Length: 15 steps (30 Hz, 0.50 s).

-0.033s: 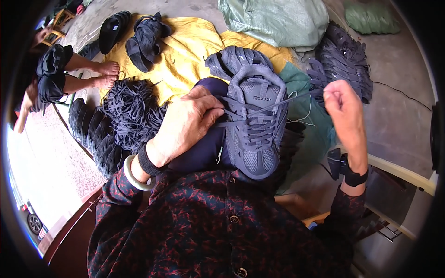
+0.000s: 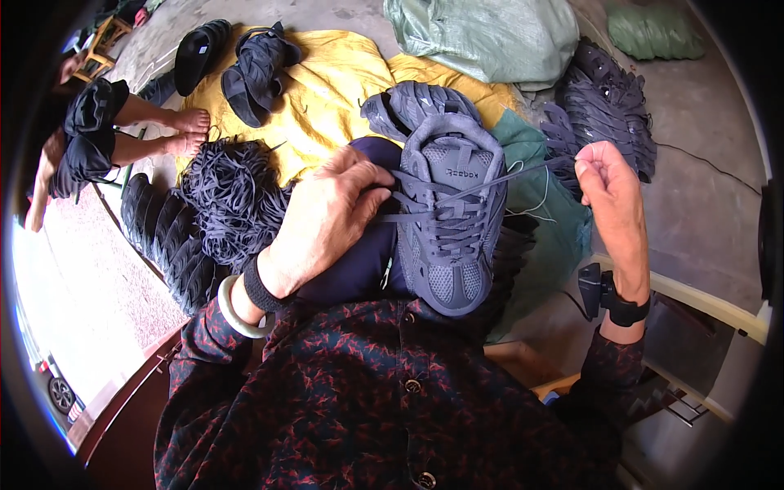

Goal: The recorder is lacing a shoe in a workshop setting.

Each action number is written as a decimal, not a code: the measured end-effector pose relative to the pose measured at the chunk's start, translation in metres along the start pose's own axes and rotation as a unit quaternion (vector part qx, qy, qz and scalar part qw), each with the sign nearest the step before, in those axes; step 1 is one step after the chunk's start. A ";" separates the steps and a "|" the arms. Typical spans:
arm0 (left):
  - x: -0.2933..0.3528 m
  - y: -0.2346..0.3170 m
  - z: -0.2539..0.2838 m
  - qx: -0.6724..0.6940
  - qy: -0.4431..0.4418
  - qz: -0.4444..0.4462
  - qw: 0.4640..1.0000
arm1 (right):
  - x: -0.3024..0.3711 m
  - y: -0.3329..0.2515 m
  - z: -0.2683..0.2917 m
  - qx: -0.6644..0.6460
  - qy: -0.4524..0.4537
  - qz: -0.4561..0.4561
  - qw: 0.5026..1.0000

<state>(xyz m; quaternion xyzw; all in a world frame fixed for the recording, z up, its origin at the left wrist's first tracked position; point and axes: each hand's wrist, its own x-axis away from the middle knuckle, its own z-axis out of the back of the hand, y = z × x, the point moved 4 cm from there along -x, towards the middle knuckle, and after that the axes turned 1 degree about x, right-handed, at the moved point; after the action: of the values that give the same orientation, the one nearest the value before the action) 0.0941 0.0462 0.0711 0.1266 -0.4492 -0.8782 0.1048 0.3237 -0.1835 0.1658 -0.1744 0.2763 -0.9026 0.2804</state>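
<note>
Concrete floor (image 2: 702,204), yellow cloth (image 2: 327,90), mesh sneaker (image 2: 449,220), taut lace (image 2: 531,171)

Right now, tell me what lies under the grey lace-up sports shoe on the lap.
The grey lace-up sports shoe rests on a dark navy trouser leg; another grey shoe shows behind its toe. The sole and whatever is directly beneath it are hidden.

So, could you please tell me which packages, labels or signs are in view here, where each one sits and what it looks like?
Woven sack: top centre on the floor, bulging, pale green.
Second sack: top right, smaller, darker green, lying flat.
Logo mark on the grey sneaker: on the tongue, small dark lettering, beside the left hand; the right hand pulls a lace off to the right.
No signs or screens show.
</note>
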 end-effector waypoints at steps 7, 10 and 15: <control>0.017 0.021 -0.003 0.064 0.008 -0.018 0.998 | 0.000 0.002 -0.051 -0.608 -0.167 -0.009 0.776; 0.015 0.022 -0.010 0.051 -0.007 -0.031 0.998 | -0.006 -0.007 -0.068 -0.674 -0.205 0.002 0.709; 0.011 0.002 -0.011 0.124 -0.089 0.080 0.985 | -0.005 -0.020 -0.077 -0.630 -0.149 0.036 0.761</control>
<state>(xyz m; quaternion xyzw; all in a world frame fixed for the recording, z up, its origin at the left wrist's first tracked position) 0.0874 0.0333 0.0649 0.0241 -0.5709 -0.8122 0.1175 0.2830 -0.1360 0.1163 -0.4341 0.7433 -0.4771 0.1772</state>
